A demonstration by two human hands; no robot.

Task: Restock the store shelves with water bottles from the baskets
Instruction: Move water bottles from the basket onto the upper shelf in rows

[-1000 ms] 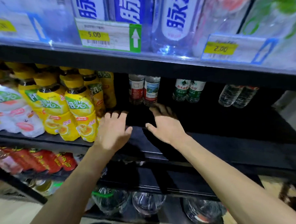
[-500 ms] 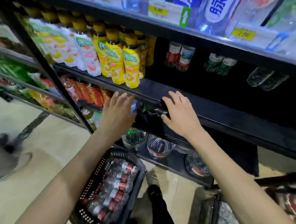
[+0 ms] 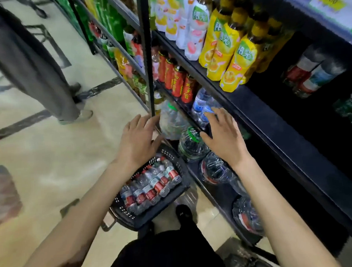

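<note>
Two hands are in view: the left hand and the right hand. There is one black basket; its red-labelled water bottles are packed too tightly to count. There are four large clear water jugs, four red-wrapped drink bottles, and one other person.

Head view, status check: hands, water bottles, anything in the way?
Left hand and right hand open, empty. Bottles lying in basket, untouched. Nothing between hands and basket.
</note>
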